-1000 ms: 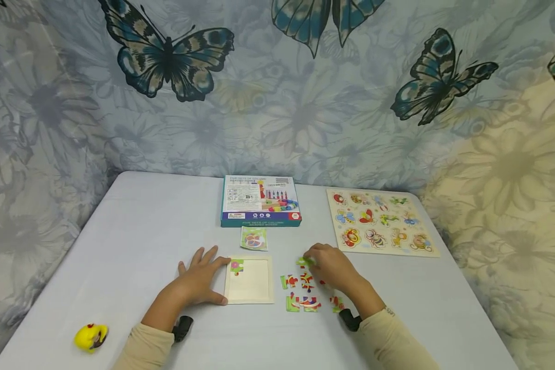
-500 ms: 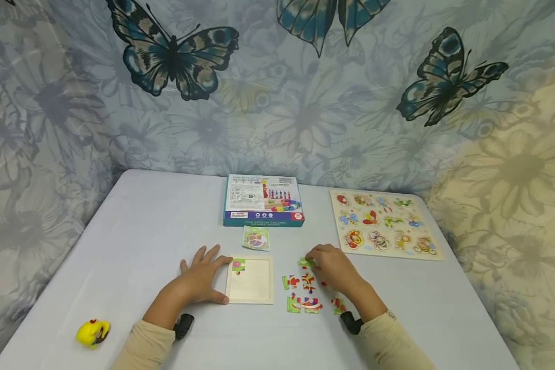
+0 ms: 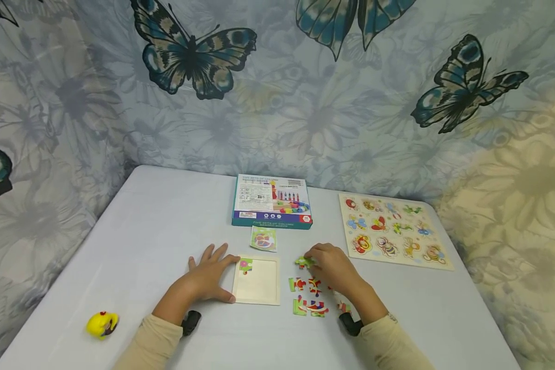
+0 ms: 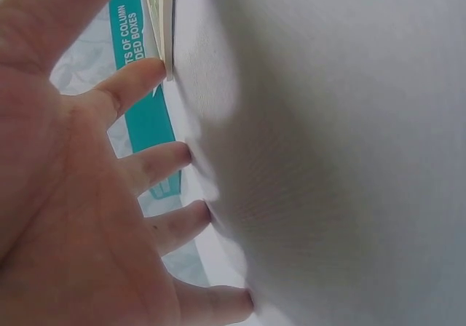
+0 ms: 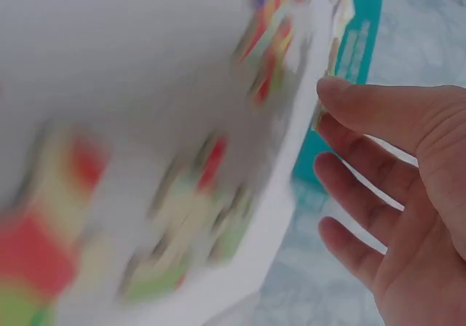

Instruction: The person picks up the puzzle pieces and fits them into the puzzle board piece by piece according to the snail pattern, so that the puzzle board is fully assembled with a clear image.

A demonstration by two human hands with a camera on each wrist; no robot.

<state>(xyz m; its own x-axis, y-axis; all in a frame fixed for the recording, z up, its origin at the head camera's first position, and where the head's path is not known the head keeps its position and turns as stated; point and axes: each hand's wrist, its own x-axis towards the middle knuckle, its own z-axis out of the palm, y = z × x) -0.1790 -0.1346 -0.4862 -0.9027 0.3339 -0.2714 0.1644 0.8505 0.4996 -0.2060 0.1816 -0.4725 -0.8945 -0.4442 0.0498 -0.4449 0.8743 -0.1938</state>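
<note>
A square wooden puzzle tray [image 3: 263,288] lies in front of me, with one green and pink piece [image 3: 246,265] in its upper left corner. My left hand [image 3: 201,280] has its fingers spread; thumb and index fingertip touch the tray's left edge, the other fingertips rest on the table. To the right of the tray, my right hand [image 3: 335,267] pinches a green puzzle piece [image 3: 303,262] between thumb and index finger. Red and green loose pieces [image 3: 316,308] lie below it, one [image 3: 344,307] near the right wrist; the right hand partly hides others.
A picture card [image 3: 263,239] lies behind the tray, before a teal-edged box [image 3: 272,223]. At the back right is a board [image 3: 398,231] of insect pictures. A yellow toy [image 3: 103,325] sits at the front left. A butterfly-patterned wall backs the white table [image 3: 166,205].
The head view has turned, so everything on the table appears farther right. Relative to the loose pieces, my right hand has moved slightly left with the green piece. My left hand keeps its place at the tray.
</note>
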